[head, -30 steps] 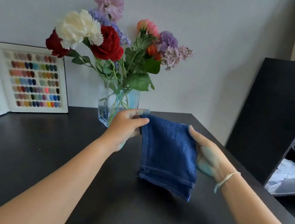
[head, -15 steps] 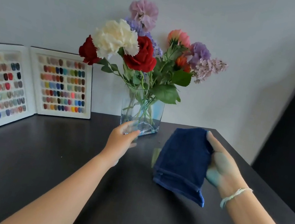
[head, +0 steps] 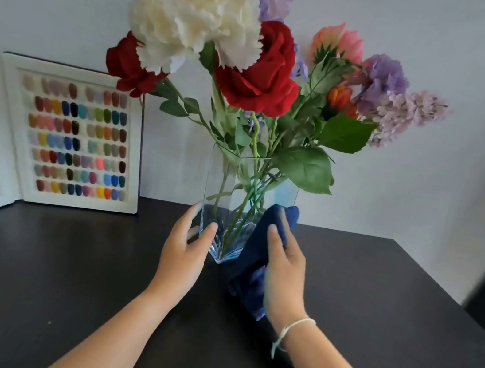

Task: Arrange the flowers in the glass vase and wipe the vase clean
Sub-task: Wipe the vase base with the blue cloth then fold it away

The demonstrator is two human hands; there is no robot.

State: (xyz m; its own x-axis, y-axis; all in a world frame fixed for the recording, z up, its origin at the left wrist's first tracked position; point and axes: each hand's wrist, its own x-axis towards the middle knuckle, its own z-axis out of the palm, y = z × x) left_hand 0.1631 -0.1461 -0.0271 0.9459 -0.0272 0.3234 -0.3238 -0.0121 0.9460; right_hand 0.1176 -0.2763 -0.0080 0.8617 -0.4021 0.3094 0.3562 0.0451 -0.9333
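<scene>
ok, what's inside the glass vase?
Green flower stems stand inside the clear rectangular glass vase. The dark blue cloth covers its lower right side; water level unclear.

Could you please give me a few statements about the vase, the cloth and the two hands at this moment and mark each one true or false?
1. The right hand presses a blue cloth against the glass vase. True.
2. The left hand rests flat on the table, clear of the vase. False: it is at the vase's lower left side, fingers against the glass.
3. The flowers stand in the vase, stems visible through the glass. True.
4. The vase lies tipped on its side. False: it stands upright on the dark table.
5. A nail colour chart stands left of the vase. True.
</scene>
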